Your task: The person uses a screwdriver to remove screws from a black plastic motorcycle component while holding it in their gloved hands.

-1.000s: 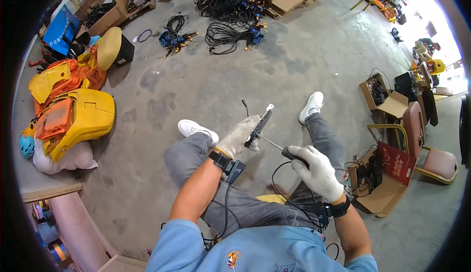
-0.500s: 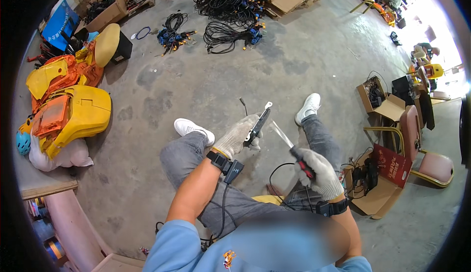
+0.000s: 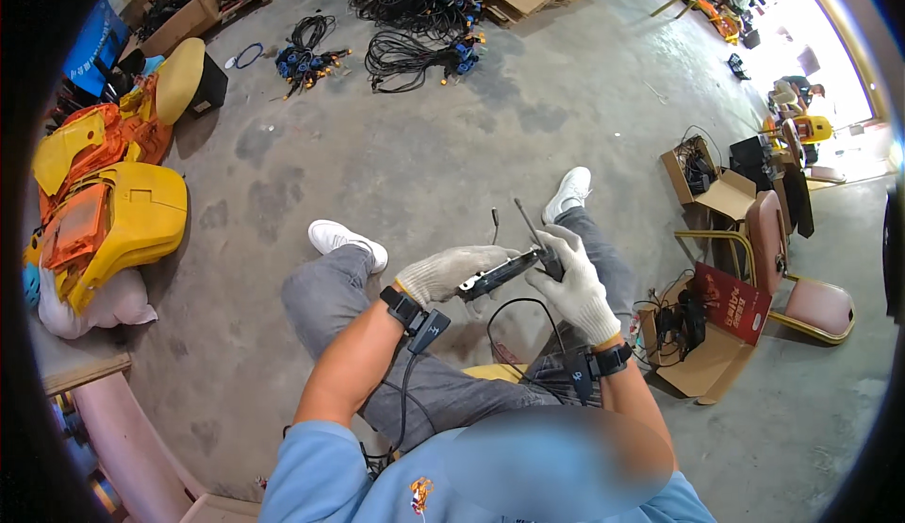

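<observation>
My left hand (image 3: 443, 274), in a light knitted work glove, is closed around a long narrow black part (image 3: 495, 278) with a pale metal piece near its end. A thin dark lead (image 3: 495, 221) sticks up beyond the glove. Gloved as well, my right hand (image 3: 583, 292) grips a screwdriver (image 3: 528, 221) by its dark handle, the shaft pointing away from me. The right fingers are at the far end of the black part; whether they also pinch it is hidden. A black cable (image 3: 528, 301) loops below, between my hands and my lap.
Yellow and orange plastic shells (image 3: 132, 226) are stacked at left. Bundles of black cable (image 3: 424, 0) lie on the floor ahead. At right stand an open cardboard box (image 3: 702, 372) with black items, a red box (image 3: 731, 306) and a chair (image 3: 811, 306).
My right hand has moved in to the far end of the black part, swinging the screwdriver more upright. The black part has tilted from steep to flatter. The whole view has shifted slightly.
</observation>
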`<state>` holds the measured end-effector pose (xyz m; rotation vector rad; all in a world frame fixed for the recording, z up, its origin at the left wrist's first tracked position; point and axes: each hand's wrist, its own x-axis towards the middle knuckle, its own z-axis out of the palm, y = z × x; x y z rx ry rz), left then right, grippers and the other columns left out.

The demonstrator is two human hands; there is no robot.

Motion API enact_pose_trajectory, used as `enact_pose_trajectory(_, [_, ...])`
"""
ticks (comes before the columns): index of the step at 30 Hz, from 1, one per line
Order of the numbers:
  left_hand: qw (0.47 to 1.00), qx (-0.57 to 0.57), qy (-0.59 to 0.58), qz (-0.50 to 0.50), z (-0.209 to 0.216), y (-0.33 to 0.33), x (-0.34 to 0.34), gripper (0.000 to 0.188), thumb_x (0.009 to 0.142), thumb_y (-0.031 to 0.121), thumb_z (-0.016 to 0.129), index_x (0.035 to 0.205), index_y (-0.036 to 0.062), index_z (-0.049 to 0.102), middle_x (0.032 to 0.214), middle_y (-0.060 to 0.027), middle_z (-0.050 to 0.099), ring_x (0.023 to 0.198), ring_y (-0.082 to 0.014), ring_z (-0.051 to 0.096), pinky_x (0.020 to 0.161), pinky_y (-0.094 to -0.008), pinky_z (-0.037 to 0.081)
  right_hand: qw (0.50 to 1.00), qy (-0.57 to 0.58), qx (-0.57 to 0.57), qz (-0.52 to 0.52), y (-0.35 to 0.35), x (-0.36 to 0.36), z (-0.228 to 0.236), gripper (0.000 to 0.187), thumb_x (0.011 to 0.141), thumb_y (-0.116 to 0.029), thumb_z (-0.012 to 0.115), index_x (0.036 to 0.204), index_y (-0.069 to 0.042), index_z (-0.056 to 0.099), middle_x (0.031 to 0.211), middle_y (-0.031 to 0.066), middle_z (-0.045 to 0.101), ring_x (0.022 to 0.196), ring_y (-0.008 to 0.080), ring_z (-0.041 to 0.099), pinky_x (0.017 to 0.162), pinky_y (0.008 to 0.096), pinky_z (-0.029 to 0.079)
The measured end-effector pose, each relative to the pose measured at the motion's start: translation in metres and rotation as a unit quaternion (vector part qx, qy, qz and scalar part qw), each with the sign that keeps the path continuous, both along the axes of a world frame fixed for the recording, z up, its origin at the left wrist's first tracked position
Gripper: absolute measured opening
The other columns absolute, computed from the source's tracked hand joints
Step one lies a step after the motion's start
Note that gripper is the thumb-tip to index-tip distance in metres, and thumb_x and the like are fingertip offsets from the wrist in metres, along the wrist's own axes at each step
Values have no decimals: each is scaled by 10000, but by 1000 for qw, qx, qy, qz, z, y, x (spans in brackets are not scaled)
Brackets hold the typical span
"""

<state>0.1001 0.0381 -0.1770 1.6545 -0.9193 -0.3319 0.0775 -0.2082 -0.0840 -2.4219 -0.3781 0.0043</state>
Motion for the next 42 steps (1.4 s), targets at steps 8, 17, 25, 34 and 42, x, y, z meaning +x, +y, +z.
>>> enact_pose_trajectory(8, [814,-239,527,-51,-1,9,4,778,1107,641,462,1584,28,507,1122,-179,757,865,-226,784,732,-397,666,879,369,267,-143,1,0,16,320,958,-205,806,1175,-9,677,874,-13,651,658,70,585,604,238,486])
enact_pose_trajectory(17, [868,-219,439,79,12,-6,5,819,1041,353,753,1698,89,342,1368,-98,663,1112,-171,694,981,-374,593,705,408,493,-307,0,-17,-38,298,1012,-226,793,1214,-77,633,1002,37,674,746,107,639,588,272,565])
enact_pose_trajectory(25, [856,-251,434,125,2,-11,3,734,1063,301,722,1674,105,365,1512,-97,595,1307,-223,639,1069,-410,564,639,450,547,-301,50,-24,-36,294,1023,-196,771,1233,-55,621,956,33,638,706,153,645,613,347,613])
enact_pose_trajectory(34, [730,-394,534,164,15,4,12,489,1081,196,636,1532,71,492,1266,-158,708,1172,-315,719,1033,-487,611,704,481,499,-158,56,-23,-44,337,1056,-298,708,1251,-32,637,1026,84,701,750,169,672,663,342,587])
enact_pose_trajectory(42, [731,-363,488,310,15,27,24,405,1056,114,674,1436,36,554,1130,-122,721,1001,-266,760,900,-433,664,719,537,332,-292,-19,11,-159,264,1054,-310,677,1100,-49,679,909,99,751,671,205,704,588,358,570])
